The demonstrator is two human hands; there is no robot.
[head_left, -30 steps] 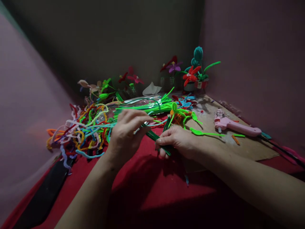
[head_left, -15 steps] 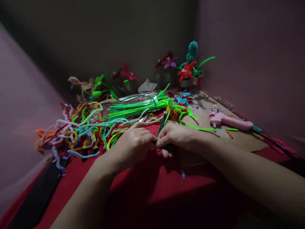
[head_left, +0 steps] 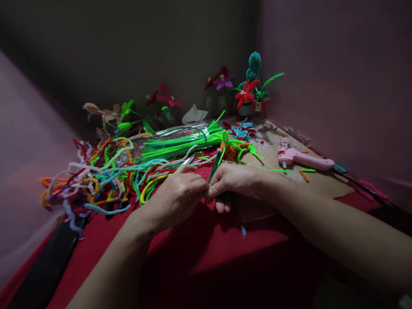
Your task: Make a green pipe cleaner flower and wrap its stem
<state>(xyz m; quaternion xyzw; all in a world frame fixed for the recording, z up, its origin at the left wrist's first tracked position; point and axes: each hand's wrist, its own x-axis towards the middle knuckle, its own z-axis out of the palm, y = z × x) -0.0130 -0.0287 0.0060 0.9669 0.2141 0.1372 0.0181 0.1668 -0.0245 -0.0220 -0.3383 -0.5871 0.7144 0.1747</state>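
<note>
Both hands meet over the red cloth (head_left: 193, 249). My right hand (head_left: 233, 180) is closed on a dark green pipe cleaner piece (head_left: 213, 166), which sticks up from its fingers. My left hand (head_left: 180, 193) has its fingers pinched together at the right fingertips; what they grip is too small and dark to make out. Silver scissor blades (head_left: 187, 162) show just beyond the left hand. Behind the right hand is a bright green pipe cleaner flower (head_left: 225, 141), beside orange pieces (head_left: 230, 153).
A tangle of coloured pipe cleaners (head_left: 96, 176) spreads left, with a bagged green bundle (head_left: 180, 143) behind. A pink glue gun (head_left: 302, 159) rests on cardboard (head_left: 322, 182) at right. Potted craft flowers (head_left: 246, 95) stand at the back. A black object (head_left: 48, 262) lies front left.
The whole view has shifted slightly, so things appear a little further left. Both hands remain together, with the dark green piece still in the right hand.
</note>
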